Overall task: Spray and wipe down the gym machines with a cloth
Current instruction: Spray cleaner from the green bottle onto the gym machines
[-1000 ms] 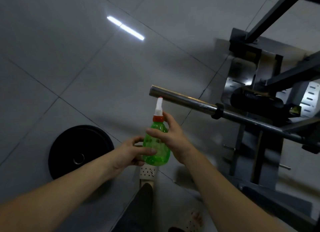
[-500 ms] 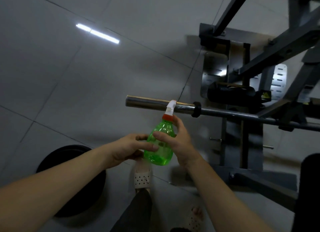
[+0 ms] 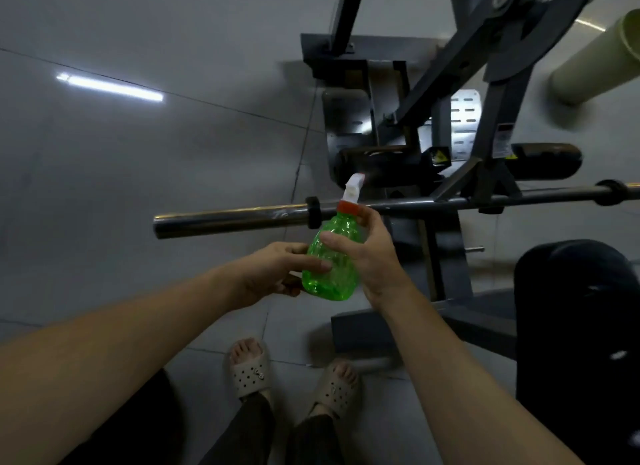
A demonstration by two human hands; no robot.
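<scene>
A green spray bottle with an orange collar and white nozzle is held upright in front of a steel barbell that lies across a dark gym machine. My right hand grips the bottle's upper body and neck from the right. My left hand holds its lower body from the left, fingers curled round it. The nozzle points up and right, toward the machine's black roller pad. No cloth is in view.
A black padded seat stands at the right. The machine's grey base beam runs along the floor near my sandalled feet. A cream cylinder sits at the top right. Grey tiled floor spreads to the left.
The view has swung right, bringing more of the machine and the seat into view and the floor weight plate out of it. Both hands keep hold of the bottle, now in front of the bar's collar.
</scene>
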